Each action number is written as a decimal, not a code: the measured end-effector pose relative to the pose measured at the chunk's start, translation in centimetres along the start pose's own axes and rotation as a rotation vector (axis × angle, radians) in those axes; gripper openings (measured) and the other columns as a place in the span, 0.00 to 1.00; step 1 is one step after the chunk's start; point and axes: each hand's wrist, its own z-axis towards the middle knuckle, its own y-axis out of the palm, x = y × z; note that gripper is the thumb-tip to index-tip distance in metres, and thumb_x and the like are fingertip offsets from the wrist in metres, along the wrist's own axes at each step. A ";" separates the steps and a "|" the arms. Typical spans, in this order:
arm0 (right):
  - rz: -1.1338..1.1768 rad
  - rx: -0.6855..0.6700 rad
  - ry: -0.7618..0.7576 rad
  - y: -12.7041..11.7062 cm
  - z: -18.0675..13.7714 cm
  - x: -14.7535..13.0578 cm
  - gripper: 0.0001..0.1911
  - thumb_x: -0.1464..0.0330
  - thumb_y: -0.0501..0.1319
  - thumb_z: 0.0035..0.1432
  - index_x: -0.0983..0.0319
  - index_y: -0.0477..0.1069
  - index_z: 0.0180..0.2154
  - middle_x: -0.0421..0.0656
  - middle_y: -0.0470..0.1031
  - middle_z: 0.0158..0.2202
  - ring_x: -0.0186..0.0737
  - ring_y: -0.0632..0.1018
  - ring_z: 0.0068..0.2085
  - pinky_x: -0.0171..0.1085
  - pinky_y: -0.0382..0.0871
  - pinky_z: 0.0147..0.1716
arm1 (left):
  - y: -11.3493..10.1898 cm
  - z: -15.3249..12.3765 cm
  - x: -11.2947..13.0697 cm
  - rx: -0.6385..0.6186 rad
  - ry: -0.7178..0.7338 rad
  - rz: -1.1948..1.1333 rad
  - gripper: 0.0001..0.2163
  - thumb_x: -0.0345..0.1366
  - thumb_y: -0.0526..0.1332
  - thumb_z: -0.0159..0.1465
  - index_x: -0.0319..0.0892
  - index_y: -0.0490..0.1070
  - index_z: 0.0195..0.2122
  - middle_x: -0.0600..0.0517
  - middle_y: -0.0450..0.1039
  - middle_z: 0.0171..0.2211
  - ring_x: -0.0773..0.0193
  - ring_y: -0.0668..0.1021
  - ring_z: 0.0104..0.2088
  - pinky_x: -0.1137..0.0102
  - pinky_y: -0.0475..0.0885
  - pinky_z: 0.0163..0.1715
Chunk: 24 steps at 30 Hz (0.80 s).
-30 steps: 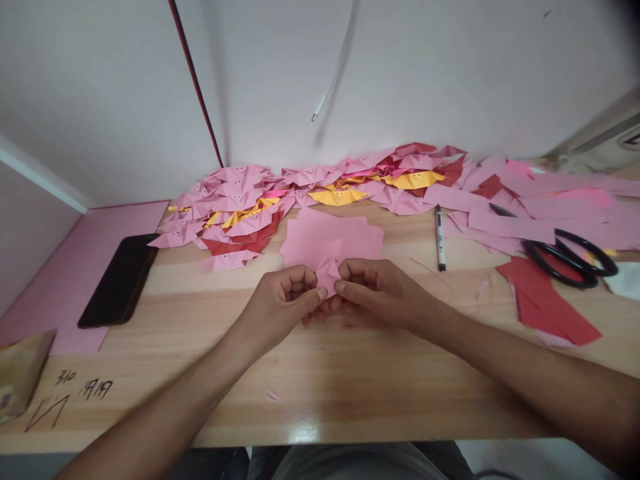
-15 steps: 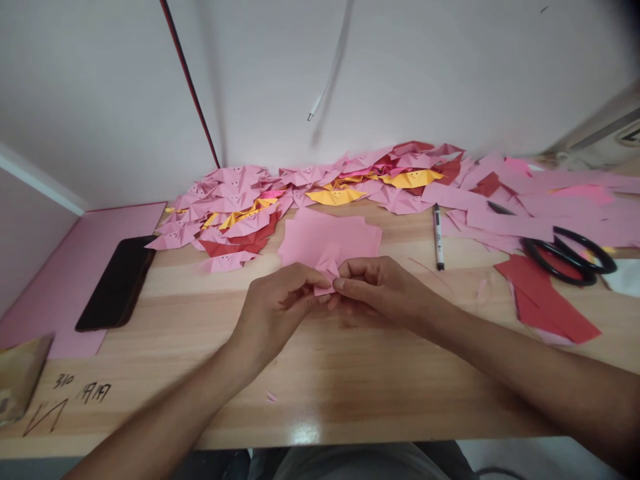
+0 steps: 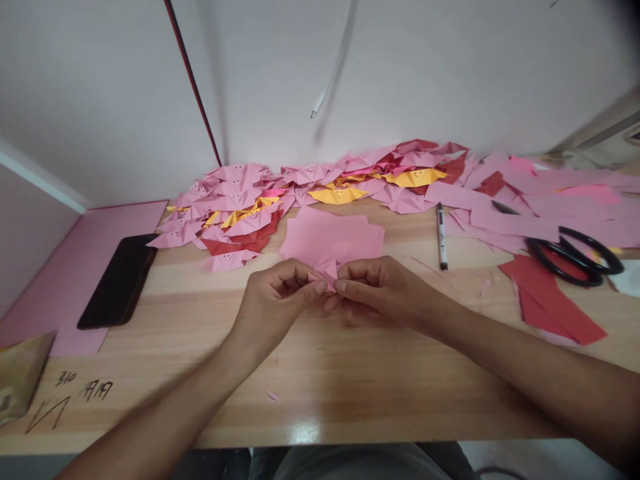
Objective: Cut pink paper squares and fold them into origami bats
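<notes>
Between both hands is a small folded piece of pink paper [image 3: 327,272], creased and pointed at its top. My left hand [image 3: 285,290] pinches its left side, thumb on the near face. On its right side, my right hand [image 3: 370,287] grips it with thumb and fingers closed. Some of the fingertips are hidden behind the paper and the thumbs. Just beyond the hands lies a stack of flat pink paper sheets [image 3: 333,233]. Behind that, a long heap of folded paper shapes [image 3: 240,180] in pink, yellow and red rests against the wall, several with small dots drawn on.
A black phone [image 3: 117,280] lies on pink card [image 3: 30,287] at the left. To the right are a marker pen [image 3: 442,237], black-handled scissors [image 3: 570,257], red paper pieces [image 3: 555,300] and pink paper strips [image 3: 530,207]. A white cable [image 3: 320,100] hangs over the wooden table [image 3: 280,373].
My left thumb has shifted up and right onto the paper, close to the right thumb. The pink paper's left corner now sticks out above the left thumb.
</notes>
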 end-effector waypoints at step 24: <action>-0.067 0.077 -0.067 0.6 0.0 1.3 0.14 0.59 0.63 0.54 0.61 0.65 0.27 0.39 0.75 0.28 0.31 0.72 0.23 0.32 0.66 0.23 | 0.5 -0.1 -0.5 0.061 -0.018 0.037 0.05 0.35 0.64 0.56 0.39 0.71 0.28 0.53 0.75 0.29 0.68 0.75 0.30 0.75 0.69 0.31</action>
